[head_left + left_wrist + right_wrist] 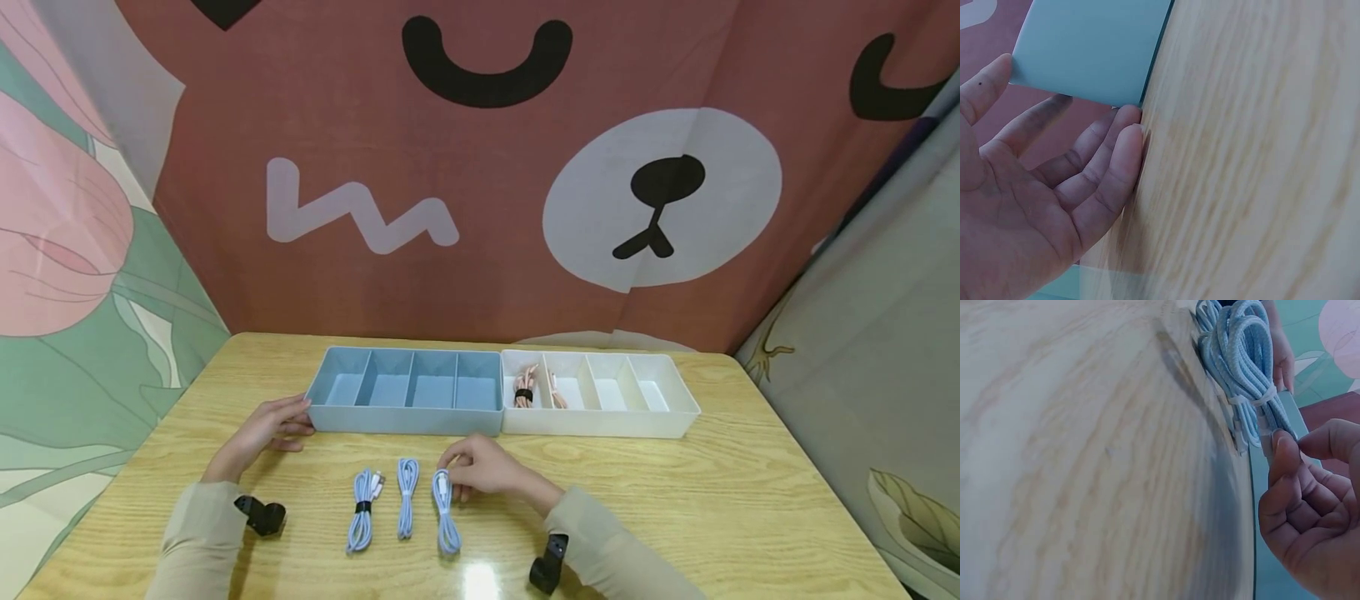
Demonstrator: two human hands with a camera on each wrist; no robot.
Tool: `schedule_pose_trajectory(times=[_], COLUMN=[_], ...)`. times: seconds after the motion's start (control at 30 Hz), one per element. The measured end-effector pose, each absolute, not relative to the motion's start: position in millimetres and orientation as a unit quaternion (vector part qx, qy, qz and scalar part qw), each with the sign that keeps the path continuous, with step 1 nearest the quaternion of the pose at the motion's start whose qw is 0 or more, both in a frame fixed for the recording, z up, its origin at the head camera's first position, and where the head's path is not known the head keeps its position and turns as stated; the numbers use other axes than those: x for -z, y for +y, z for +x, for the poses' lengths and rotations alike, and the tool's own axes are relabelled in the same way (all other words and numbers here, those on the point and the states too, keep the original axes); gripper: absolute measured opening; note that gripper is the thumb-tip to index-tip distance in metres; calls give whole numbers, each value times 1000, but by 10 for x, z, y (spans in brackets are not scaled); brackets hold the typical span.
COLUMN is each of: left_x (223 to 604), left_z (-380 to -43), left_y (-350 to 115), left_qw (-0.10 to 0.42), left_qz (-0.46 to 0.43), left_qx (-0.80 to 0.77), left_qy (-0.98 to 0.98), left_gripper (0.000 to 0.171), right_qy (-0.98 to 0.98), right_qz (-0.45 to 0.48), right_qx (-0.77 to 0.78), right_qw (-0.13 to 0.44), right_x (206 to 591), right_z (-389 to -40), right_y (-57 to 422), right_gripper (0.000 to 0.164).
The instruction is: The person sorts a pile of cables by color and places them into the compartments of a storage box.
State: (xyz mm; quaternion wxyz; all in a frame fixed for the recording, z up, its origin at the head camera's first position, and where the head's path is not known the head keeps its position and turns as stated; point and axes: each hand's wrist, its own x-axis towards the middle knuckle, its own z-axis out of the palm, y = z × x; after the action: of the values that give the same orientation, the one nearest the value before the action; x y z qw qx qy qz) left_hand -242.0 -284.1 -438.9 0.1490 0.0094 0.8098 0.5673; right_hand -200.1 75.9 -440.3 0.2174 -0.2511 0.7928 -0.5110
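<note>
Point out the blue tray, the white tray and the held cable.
Blue tray [405,421]: head view, front wall.
White tray [600,424]: head view, front wall.
Held cable [446,520]: head view, middle of its coil.

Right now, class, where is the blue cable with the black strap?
In the head view, the black-strapped blue cable lies on the table in front of the blue tray, left of the middle blue cable.

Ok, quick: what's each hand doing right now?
Left hand: open, fingers touching the left end of the blue divided box.
Right hand: closed, pinching one end of the rightmost blue cable bundle.
</note>
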Motion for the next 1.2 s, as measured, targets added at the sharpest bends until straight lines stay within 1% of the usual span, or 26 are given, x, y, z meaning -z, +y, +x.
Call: schedule_pose_trajectory(times=[0.2, 0.53, 0.8, 0.9, 1.03, 1.2], left_x=[4394, 4409, 4405, 4404, 4399, 4393], left_z=[-2412, -2409, -2418, -2421, -2421, -2415], left_y=[-2839, -2831, -2834, -2835, -2834, -2834], left_qw=[147, 148, 148, 148, 147, 148], left_qz=[10, 6, 7, 8, 10, 8], left_qx=[-567, -567, -568, -568, -569, -572], left_qy=[810, 810, 810, 810, 809, 807], left_gripper=[71, 71, 71, 71, 71, 69], right_qy=[790, 784, 792, 787, 778, 778], right_qz=[-257, -251, -244, -243, -240, -210], right_qx=[517, 535, 536, 545, 562, 579], right_qw=[208, 188, 162, 157, 143, 126], right_x=[4341, 4214, 3870, 3813, 3835, 3952], right_z=[-2029, -2082, -1991, -2001, -2076, -2236], right_y=[817, 905, 945, 971, 1018, 1079], right_gripper=[19, 22, 20, 19, 20, 21])
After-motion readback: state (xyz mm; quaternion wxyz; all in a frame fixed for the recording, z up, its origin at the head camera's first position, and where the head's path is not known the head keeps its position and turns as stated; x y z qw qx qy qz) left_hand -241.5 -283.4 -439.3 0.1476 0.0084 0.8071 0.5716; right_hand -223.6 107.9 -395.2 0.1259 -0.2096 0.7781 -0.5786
